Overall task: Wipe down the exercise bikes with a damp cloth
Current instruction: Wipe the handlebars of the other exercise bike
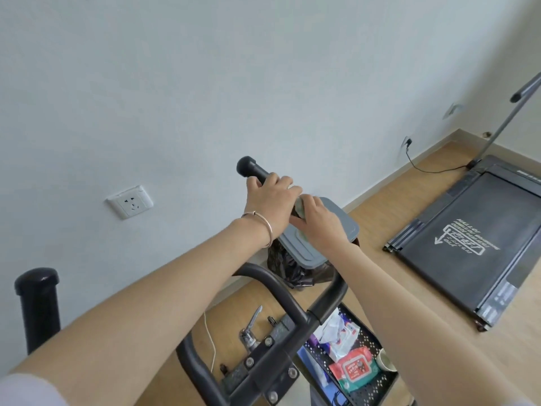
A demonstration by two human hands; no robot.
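both our arms reach forward, nearly straight. our left hand [270, 200] curls its fingers shut around the black handlebar grip [248, 168] of the exercise bike [281, 291], a thin bangle [263, 227] on the wrist. our right hand [317, 219] sits just beside it, lower on the same bar, fingers closed on a greenish cloth [300, 207] pressed against the bar. a grey lidded bin [310, 247] stands on the floor below.

Cloth [299, 207] mostly hidden between left hand [270, 202] and right hand [320, 222]; only a grey-green sliver visible. Handlebar grip [254, 169] covered below the knuckles. Treadmill [480, 241] cut off at right edge; belt print illegible.
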